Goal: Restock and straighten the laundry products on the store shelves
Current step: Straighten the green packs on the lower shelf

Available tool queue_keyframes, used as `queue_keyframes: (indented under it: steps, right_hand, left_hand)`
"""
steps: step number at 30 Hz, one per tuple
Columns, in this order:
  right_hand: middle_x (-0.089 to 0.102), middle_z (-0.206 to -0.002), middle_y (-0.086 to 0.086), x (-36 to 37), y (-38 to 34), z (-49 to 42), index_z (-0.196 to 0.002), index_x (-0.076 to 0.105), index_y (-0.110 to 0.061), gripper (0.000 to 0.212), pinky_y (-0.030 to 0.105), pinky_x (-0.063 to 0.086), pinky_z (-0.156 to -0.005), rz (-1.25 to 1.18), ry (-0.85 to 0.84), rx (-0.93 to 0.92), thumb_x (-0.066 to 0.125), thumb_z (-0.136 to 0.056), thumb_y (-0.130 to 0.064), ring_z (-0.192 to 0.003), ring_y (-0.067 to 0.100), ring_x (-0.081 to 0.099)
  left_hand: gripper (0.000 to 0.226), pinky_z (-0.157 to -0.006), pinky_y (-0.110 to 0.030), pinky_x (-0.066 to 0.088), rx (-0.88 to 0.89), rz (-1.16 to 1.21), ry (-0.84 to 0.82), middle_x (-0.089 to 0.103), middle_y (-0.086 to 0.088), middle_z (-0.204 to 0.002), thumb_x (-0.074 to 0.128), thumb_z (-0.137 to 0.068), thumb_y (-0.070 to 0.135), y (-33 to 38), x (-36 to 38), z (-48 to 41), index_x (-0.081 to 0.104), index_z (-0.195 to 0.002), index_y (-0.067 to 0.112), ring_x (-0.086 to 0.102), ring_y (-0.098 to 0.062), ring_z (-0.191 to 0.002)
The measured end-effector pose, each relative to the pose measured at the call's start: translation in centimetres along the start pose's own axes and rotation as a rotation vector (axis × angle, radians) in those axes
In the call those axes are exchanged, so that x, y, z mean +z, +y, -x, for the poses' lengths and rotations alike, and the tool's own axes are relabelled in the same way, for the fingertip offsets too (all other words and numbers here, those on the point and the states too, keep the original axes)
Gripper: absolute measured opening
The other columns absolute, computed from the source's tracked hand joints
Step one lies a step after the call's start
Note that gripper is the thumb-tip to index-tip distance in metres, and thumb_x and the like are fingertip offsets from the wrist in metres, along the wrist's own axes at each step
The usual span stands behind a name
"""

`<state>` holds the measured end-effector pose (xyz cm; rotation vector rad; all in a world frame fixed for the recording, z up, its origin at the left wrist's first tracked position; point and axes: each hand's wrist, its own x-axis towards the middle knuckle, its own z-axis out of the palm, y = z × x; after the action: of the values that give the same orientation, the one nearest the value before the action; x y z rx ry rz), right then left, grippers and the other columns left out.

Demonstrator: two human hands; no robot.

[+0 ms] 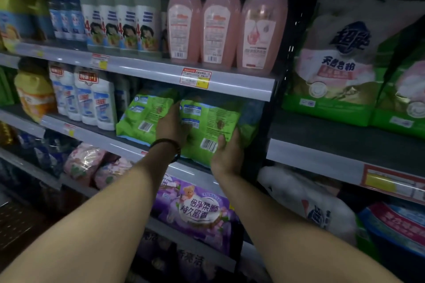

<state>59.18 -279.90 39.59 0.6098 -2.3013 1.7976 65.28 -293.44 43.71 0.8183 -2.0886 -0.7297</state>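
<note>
A green detergent bag (211,124) stands at the right end of the middle shelf (128,145), back label and barcode facing me. My right hand (226,156) grips its lower right corner from below. My left hand (169,122), with a dark bracelet at the wrist, presses against the bag's left edge, wedged between it and a second green bag (142,115) that stands just to the left. Both bags lean slightly.
White bottles (92,99) stand left of the green bags. Pink bottles (223,18) fill the shelf above. A purple softener bag (195,211) lies on the shelf below. A dark upright post (273,110) separates the right-hand bay, where large green-and-white powder bags (338,57) stand.
</note>
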Motion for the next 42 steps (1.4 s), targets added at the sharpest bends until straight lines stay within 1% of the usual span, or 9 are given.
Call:
queue_keyframes:
  steps: [7, 14, 18, 21, 25, 30, 35, 39, 42]
  right_hand:
    - [0.044, -0.156, 0.019, -0.9, 0.9, -0.7, -0.163, 0.009, -0.018, 0.07, 0.048, 0.048, -0.099, 0.581, -0.181, -0.076, 0.041, -0.109, -0.047, -0.133, 0.04, 0.055]
    - [0.038, -0.159, 0.029, -3.4, 0.4, 1.3, -0.161, -0.027, -0.024, 0.089, 0.051, 0.037, -0.111, 0.722, -0.39, -0.059, 0.044, -0.109, -0.035, -0.137, 0.044, 0.048]
    - [0.032, -0.16, 0.023, -5.8, 0.2, 6.5, -0.167, -0.006, -0.016, 0.092, 0.051, 0.036, -0.114, 0.759, -0.387, -0.182, 0.053, -0.097, -0.009, -0.138, 0.042, 0.041]
    - [0.033, -0.16, 0.015, -9.1, 1.2, 9.0, -0.161, 0.028, -0.013, 0.081, 0.047, 0.036, -0.117, 0.729, -0.383, -0.324, 0.06, -0.087, -0.007, -0.139, 0.039, 0.041]
    - [0.056, -0.132, 0.011, -14.0, 3.9, 10.4, -0.129, 0.06, -0.016, 0.044, 0.044, 0.049, -0.1, 0.65, -0.332, -0.333, 0.061, -0.085, -0.019, -0.122, 0.036, 0.056]
    - [0.06, -0.123, 0.008, -21.2, 6.2, 12.6, -0.117, 0.064, -0.014, 0.036, 0.044, 0.051, -0.098, 0.5, -0.325, -0.336, 0.052, -0.083, -0.018, -0.116, 0.032, 0.06]
    - [0.06, -0.13, 0.002, -27.6, 8.4, 13.7, -0.128, 0.062, -0.02, 0.032, 0.038, 0.049, -0.103, 0.411, -0.222, -0.207, 0.059, -0.097, -0.016, -0.123, 0.022, 0.057]
    - [0.062, -0.133, 0.001, -31.3, 10.8, 14.3, -0.134, 0.063, -0.021, 0.043, 0.03, 0.046, -0.108, 0.413, -0.212, -0.032, 0.063, -0.094, -0.006, -0.127, 0.02, 0.057]
    - [0.065, -0.128, 0.002, -32.0, 12.6, 15.4, -0.13, 0.064, -0.022, 0.039, 0.026, 0.046, -0.101, 0.401, -0.201, 0.038, 0.065, -0.094, -0.009, -0.123, 0.02, 0.06]
  left_hand:
    - [0.064, -0.11, -0.054, 0.033, 0.148, -0.307, 0.246, 0.038, -0.034, -0.152, 0.045, -0.104, 0.037, -1.2, 6.0, 6.2, 0.03, -0.161, 0.011, 0.041, -0.048, -0.133]
    - [0.069, -0.129, -0.051, 0.016, 0.144, -0.376, -0.24, 0.004, -0.025, -0.173, 0.023, -0.106, 0.049, -3.5, 5.1, 5.1, 0.001, -0.167, 0.027, 0.01, -0.046, -0.159]
    - [0.064, -0.125, -0.054, 0.025, 0.059, -0.475, -0.448, 0.005, -0.023, -0.172, 0.042, -0.106, 0.022, -0.5, 2.6, 5.6, 0.019, -0.165, 0.018, 0.021, -0.049, -0.155]
    - [0.065, -0.115, -0.045, 0.038, 0.049, -0.278, -0.36, 0.036, -0.025, -0.159, 0.052, -0.097, 0.004, 2.3, 1.6, 11.1, 0.034, -0.158, 0.007, 0.046, -0.043, -0.141]
    - [0.045, -0.102, -0.042, 0.049, 0.14, -0.136, -0.321, 0.065, -0.018, -0.129, 0.061, -0.091, 0.026, 3.5, 2.6, 19.0, 0.062, -0.133, 0.01, 0.061, -0.039, -0.121]
    - [0.05, -0.087, -0.035, 0.047, -0.056, 0.084, -0.514, 0.076, -0.009, -0.106, 0.045, -0.094, 0.063, 7.9, 5.8, 25.3, 0.069, -0.101, 0.02, 0.07, -0.029, -0.107]
    - [0.026, -0.076, -0.032, 0.056, -0.225, 0.427, -0.604, 0.078, -0.001, -0.087, 0.073, -0.093, 0.042, 10.7, 9.8, 30.1, 0.071, -0.103, 0.019, 0.067, -0.001, -0.071]
    - [0.068, -0.068, -0.035, 0.051, -0.537, 0.665, -0.535, 0.079, -0.021, -0.085, 0.09, -0.049, 0.054, 9.9, 15.8, 31.6, 0.078, -0.093, 0.004, 0.063, -0.015, -0.06]
    - [0.067, -0.074, -0.039, 0.061, -0.649, 0.684, -0.426, 0.079, -0.019, -0.09, 0.093, -0.055, 0.052, 12.1, 16.6, 32.4, 0.077, -0.095, 0.002, 0.068, -0.02, -0.07]
